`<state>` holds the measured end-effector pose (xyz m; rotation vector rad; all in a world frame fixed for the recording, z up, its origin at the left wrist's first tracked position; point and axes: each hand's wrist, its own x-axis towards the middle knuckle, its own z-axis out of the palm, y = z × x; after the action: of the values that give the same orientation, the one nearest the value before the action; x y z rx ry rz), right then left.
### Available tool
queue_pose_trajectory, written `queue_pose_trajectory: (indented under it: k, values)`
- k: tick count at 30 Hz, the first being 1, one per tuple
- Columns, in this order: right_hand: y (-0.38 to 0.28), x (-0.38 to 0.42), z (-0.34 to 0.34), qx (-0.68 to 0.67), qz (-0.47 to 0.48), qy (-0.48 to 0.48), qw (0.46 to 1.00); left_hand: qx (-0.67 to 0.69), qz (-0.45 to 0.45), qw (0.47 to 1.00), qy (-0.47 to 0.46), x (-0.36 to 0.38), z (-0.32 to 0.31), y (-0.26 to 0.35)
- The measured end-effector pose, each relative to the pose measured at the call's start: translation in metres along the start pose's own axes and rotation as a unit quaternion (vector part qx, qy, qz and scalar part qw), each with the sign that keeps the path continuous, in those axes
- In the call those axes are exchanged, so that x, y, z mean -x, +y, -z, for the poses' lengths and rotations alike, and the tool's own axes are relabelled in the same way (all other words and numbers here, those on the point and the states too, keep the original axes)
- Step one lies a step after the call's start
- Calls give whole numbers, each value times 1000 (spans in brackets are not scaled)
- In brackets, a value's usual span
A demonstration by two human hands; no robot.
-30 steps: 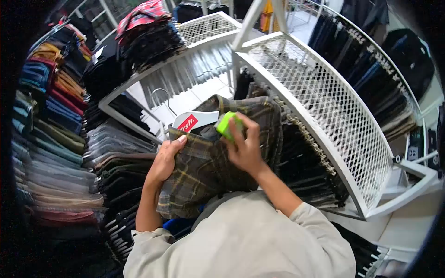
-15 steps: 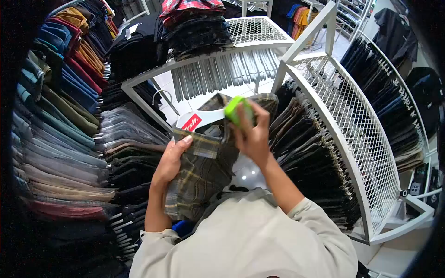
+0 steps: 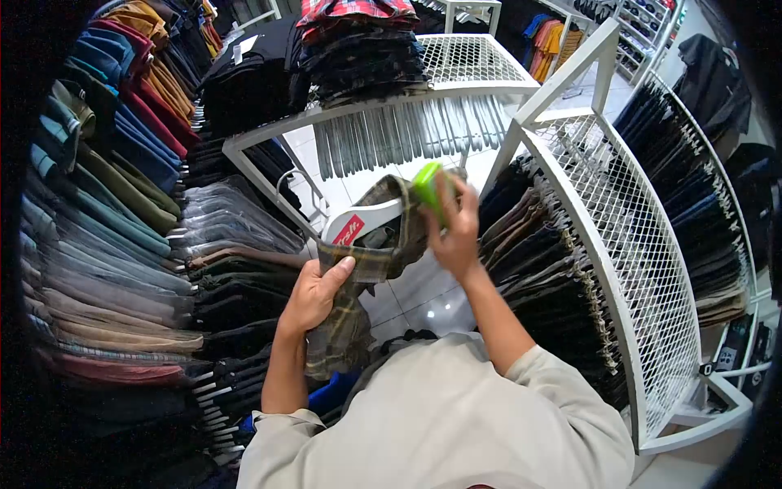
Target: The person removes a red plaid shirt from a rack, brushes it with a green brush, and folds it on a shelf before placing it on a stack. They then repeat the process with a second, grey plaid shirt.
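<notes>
A brown and grey plaid garment (image 3: 338, 326) with yellow lines hangs on a white hanger (image 3: 376, 217) that bears a red label with white lettering. My left hand (image 3: 314, 295) is closed on the garment's near edge, thumb on top, just below the label. In my right hand (image 3: 458, 232), at the hanger's far end, is a bright green blocky object (image 3: 428, 186), slightly blurred; I cannot tell its kind. The garment's upper edge loops around the hanger, and its lower part hangs down beside my left forearm.
A white metal rack (image 3: 269, 134) stands ahead, bearing folded plaid shirts (image 3: 358, 49) and hanging grey clothes. Packed rows of trousers (image 3: 122, 269) line the left. On the right is a white mesh-topped rack (image 3: 619, 220) with dark hanging garments (image 3: 546, 285).
The garment's near panel has folded down, showing more of the hanger and the floor behind. My right hand, with the green object, has shifted slightly right; the view has turned a little.
</notes>
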<state>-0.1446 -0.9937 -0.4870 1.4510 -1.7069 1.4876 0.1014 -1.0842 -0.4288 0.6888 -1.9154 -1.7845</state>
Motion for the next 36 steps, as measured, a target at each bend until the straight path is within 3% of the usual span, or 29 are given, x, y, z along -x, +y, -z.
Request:
queue_pose_trajectory:
  k: [2, 3, 5, 8, 10, 12, 13, 14, 16, 19, 22, 24, 26, 28, 30, 32, 34, 36]
  values:
    - [53, 6, -7, 15, -227, -35, 973, -25, 1, 1000, -19, 1, 11, -12]
    - [94, 22, -9, 109, -236, -49, 964, -12, 6, 1000, -14, 4, 8, -4]
    - [93, 17, 1, 78, -232, 15, 969, -13, 3, 1000, 6, 8, 9, -5]
    - [17, -15, 17, -58, -210, 44, 975, 7, 18, 999, 29, 5, 7, -8]
    - [-10, -7, 4, -108, -85, -3, 991, 30, 42, 999, 18, -2, 6, -7]
    - [-6, 6, -12, -65, 11, -10, 998, 32, 26, 999, 16, -6, 1, -7]
    - [13, 8, -19, -71, 8, 26, 997, 42, 27, 998, 27, -5, -1, -5]
    - [34, 8, -20, -13, -30, 29, 999, 52, 28, 997, 41, -4, -1, -3]
    - [70, 13, -14, 4, -283, 0, 959, 56, 26, 998, 29, -3, 5, -13]
    - [78, 5, 0, 12, -231, 110, 967, 49, 4, 997, 66, -4, 0, -9]
    - [42, 1, -7, 9, -185, 78, 980, 26, 37, 998, 32, -6, 5, -15]
    - [5, 15, -19, -89, -199, 27, 976, 22, 38, 998, 47, -12, 0, -9]
    - [-23, 41, -25, -233, -135, -95, 958, 71, 32, 995, 63, -18, 2, -6]
    - [-35, 49, -10, -229, -54, -207, 949, 45, 32, 996, 72, -19, 4, 0]
    - [-25, 40, -4, -195, -32, -85, 977, 61, 13, 995, 79, -19, 8, -5]
    - [-20, 8, 10, -117, -89, 9, 989, 76, 17, 995, 66, -17, 5, -5]
    - [2, -16, 5, -47, -119, 75, 989, 31, -2, 996, 85, -18, 1, -16]
    - [-1, -20, -8, -34, -170, 68, 983, 28, 11, 999, 42, -19, 0, -13]
